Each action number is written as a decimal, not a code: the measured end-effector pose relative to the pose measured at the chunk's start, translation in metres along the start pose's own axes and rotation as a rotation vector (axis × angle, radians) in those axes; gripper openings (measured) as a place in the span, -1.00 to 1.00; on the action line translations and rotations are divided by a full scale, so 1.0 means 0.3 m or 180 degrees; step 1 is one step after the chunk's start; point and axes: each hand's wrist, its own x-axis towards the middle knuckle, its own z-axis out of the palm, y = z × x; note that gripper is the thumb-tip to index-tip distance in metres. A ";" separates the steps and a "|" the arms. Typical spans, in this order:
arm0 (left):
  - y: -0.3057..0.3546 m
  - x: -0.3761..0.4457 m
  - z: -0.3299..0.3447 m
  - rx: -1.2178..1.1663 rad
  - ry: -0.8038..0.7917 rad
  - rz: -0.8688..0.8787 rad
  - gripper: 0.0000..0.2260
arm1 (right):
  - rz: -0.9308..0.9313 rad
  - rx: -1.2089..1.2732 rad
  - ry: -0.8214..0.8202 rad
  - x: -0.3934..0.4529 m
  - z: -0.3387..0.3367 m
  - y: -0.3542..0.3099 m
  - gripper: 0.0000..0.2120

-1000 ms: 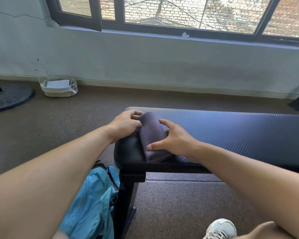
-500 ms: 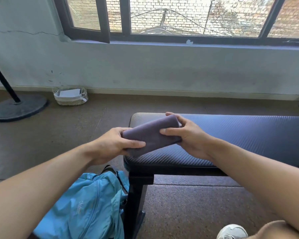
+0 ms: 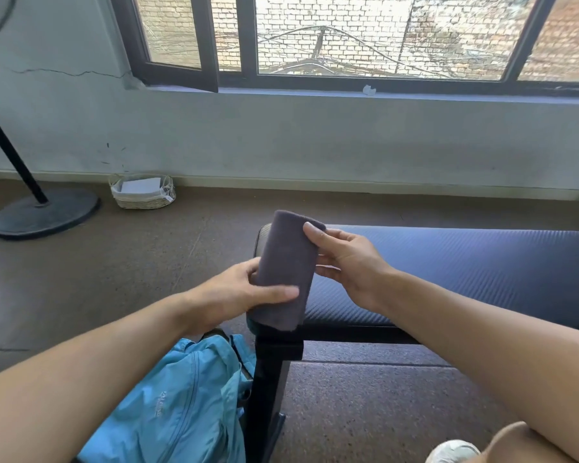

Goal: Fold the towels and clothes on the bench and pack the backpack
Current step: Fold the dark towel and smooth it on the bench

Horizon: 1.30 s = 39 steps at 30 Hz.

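Lifted and turned upright since before, the folded towel [image 3: 286, 269] sits mid-frame above the tabletop [image 3: 448, 262] end — left hand [image 3: 234, 292] and right hand [image 3: 345, 262] fingers pinch it; backpack [image 3: 181, 406] lower left.

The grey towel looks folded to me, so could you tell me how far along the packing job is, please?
Done: the grey towel is folded into a compact bundle, and no other cloth shows on the bench. In hand: the left hand and right hand both hold it above the bench end. Left: getting it into the blue backpack on the floor.
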 end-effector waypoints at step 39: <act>-0.325 -0.283 -0.348 0.0584 0.2074 -0.1064 -0.86 | -0.1176 -0.4843 -0.1174 -0.033 0.432 0.190 -0.76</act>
